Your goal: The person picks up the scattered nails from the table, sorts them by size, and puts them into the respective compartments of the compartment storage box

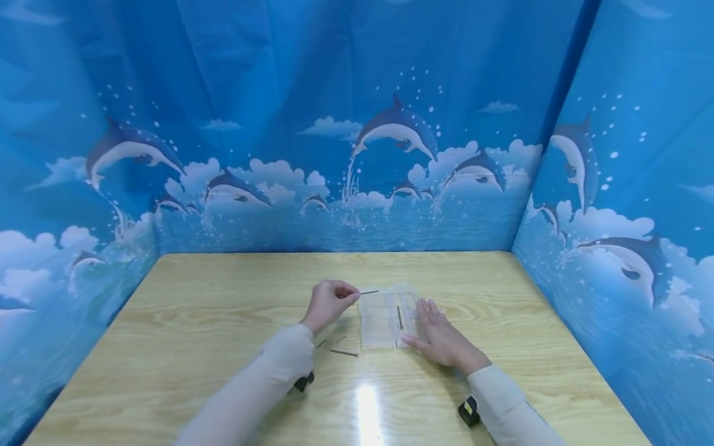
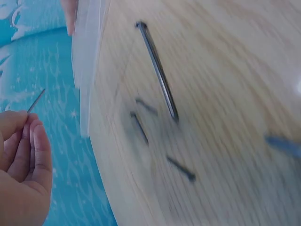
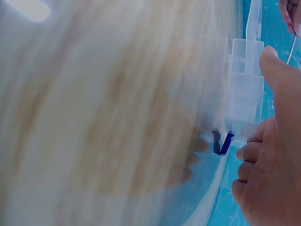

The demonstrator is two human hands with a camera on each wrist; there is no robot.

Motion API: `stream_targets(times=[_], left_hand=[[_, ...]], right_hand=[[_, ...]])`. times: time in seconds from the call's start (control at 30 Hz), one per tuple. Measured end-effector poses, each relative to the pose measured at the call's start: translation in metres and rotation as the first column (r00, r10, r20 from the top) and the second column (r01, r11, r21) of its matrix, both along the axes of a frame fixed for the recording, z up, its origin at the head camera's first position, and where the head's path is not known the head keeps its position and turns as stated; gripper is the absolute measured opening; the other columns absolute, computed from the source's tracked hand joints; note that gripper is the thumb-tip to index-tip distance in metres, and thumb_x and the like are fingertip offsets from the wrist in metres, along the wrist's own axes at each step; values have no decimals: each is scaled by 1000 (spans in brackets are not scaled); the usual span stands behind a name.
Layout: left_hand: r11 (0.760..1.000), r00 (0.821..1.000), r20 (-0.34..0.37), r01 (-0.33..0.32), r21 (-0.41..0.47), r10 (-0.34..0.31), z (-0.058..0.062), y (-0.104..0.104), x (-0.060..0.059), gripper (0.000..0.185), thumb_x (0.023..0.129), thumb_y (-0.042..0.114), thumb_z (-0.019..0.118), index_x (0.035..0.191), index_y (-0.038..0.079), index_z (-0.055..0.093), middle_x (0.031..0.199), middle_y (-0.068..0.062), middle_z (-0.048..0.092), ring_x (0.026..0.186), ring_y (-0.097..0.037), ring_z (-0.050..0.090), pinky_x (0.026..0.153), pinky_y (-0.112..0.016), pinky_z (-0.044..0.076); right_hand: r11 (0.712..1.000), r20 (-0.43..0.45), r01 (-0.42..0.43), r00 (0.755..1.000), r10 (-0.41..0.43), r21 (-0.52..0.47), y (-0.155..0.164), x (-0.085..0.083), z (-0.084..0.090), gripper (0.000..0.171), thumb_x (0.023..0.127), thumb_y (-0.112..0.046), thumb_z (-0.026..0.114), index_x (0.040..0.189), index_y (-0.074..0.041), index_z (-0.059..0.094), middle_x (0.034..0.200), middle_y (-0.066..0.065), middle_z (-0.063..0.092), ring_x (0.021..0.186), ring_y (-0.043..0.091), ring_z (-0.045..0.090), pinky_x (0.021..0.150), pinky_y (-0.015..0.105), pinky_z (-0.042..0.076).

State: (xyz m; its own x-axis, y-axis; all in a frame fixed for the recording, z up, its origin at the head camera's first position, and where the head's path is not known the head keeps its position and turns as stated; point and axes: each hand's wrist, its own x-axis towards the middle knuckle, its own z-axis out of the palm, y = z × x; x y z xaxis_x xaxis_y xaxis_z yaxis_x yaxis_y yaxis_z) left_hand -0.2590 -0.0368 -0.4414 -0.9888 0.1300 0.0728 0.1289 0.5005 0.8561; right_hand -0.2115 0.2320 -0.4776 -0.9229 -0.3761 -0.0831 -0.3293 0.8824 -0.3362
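Note:
My left hand [image 1: 330,303] pinches a thin dark nail [image 1: 369,292] between thumb and fingertips, its free end pointing right over the clear plastic box [image 1: 375,319]. The same nail [image 2: 36,100] sticks out past the fingertips in the left wrist view. At the box's right side rests my right hand [image 1: 443,337], its fingers extended along the edge and its thumb by the near corner. Inside a narrow compartment of the box lies a long nail [image 1: 400,317]. In the right wrist view the box's walls [image 3: 247,89] show divided compartments.
Left of the box a long nail [image 1: 343,354] lies on the wooden table [image 1: 223,291], with several shorter nails [image 2: 139,127] near it. A blurred bluish object [image 2: 284,145] pokes in at the left wrist view's edge. Dolphin-print curtains [image 1: 268,155] surround the table's far and side edges.

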Motion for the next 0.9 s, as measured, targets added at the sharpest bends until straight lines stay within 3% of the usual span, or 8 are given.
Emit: stream_targets(times=[0.33, 0.47, 0.63, 0.9], left_hand=[[998, 998, -42, 57, 29, -55, -7, 31, 10, 4, 87, 13, 70, 89, 11, 74, 83, 0, 72, 73, -9, 64, 65, -25, 54], [999, 996, -85, 43, 26, -41, -13, 41, 11, 4, 86, 11, 71, 88, 10, 74, 82, -1, 73, 72, -9, 65, 64, -25, 54], [1000, 996, -91, 7, 20, -6, -19, 51, 14, 3, 85, 10, 72, 86, 8, 74, 79, -1, 72, 69, -8, 63, 64, -25, 53], [1000, 988, -157, 0, 8, 2, -23, 69, 21, 4, 82, 6, 72, 85, 6, 75, 79, -3, 73, 71, -10, 66, 65, -22, 53]], right_hand=[[1000, 12, 11, 1000, -11, -2, 0, 2, -1, 89, 96, -55, 44, 148, 8, 9, 156, 27, 8, 145, 41, 4, 116, 51, 11], [1000, 3, 10, 1000, -10, -9, 1, 2, -1, 89, 96, -55, 44, 148, 8, 10, 156, 27, 9, 145, 41, 5, 116, 51, 12], [1000, 5, 11, 1000, -11, -15, 0, 1, -1, 89, 96, -55, 45, 148, 8, 10, 156, 26, 8, 145, 40, 4, 117, 50, 12], [1000, -3, 7, 1000, -7, -20, -1, 2, 1, 88, 96, -54, 46, 148, 8, 11, 156, 26, 11, 145, 40, 6, 116, 51, 13]])
